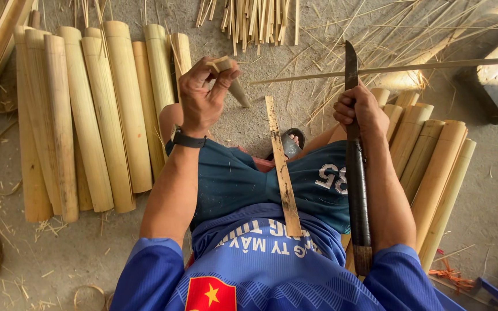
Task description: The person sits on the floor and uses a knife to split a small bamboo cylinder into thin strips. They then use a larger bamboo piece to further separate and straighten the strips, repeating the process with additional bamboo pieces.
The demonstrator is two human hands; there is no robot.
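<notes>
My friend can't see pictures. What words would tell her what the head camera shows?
Seen from above, a seated person's left hand pinches a short bamboo piece while the right hand grips a long dark blade. A flat bamboo strip rests across their lap, and split bamboo sections lie in rows on the dusty floor either side.

No packages, labels, signs or screens.

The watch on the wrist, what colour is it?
Black. The watch sits on the left hand's wrist, clearest in the head view.
</notes>
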